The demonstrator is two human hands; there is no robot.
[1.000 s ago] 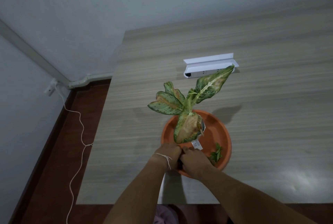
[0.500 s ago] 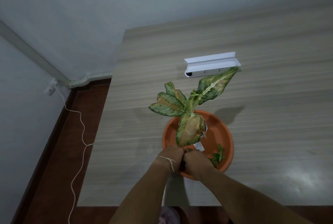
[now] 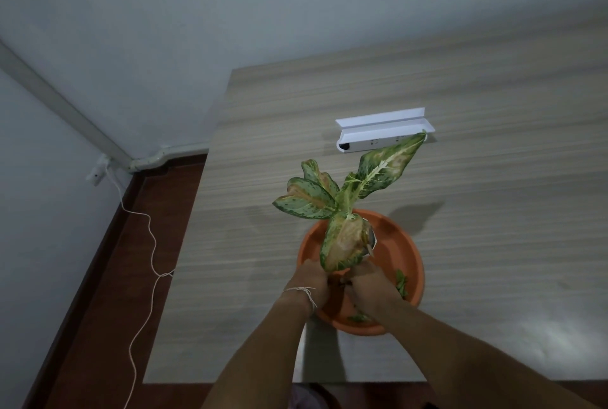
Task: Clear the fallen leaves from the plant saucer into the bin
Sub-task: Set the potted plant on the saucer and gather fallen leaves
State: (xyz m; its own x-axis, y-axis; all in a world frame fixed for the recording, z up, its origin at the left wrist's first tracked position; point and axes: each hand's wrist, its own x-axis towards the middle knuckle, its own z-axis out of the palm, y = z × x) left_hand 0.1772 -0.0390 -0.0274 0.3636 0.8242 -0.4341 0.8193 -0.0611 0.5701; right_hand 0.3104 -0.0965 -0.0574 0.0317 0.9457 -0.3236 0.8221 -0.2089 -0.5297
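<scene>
Fingers of both hands curl inward around the base of the plant (image 3: 342,211), pressed together over something dark between them that is mostly hidden, so what exactly they grip cannot be told. The left hand (image 3: 311,282) wears a thin white string at the wrist; the right hand (image 3: 370,288) sits just beside it, knuckles touching. Both hands sit over the near-left part of the orange saucer (image 3: 404,247), which rests on the wood-grain table (image 3: 493,211). Small fallen leaves (image 3: 401,287) lie in the saucer just right of the right hand, and another scrap shows near the front rim. Beyond the plant, a white folded box (image 3: 381,137) lies on the table, and a white cable (image 3: 144,244) trails over the floor at the left
</scene>
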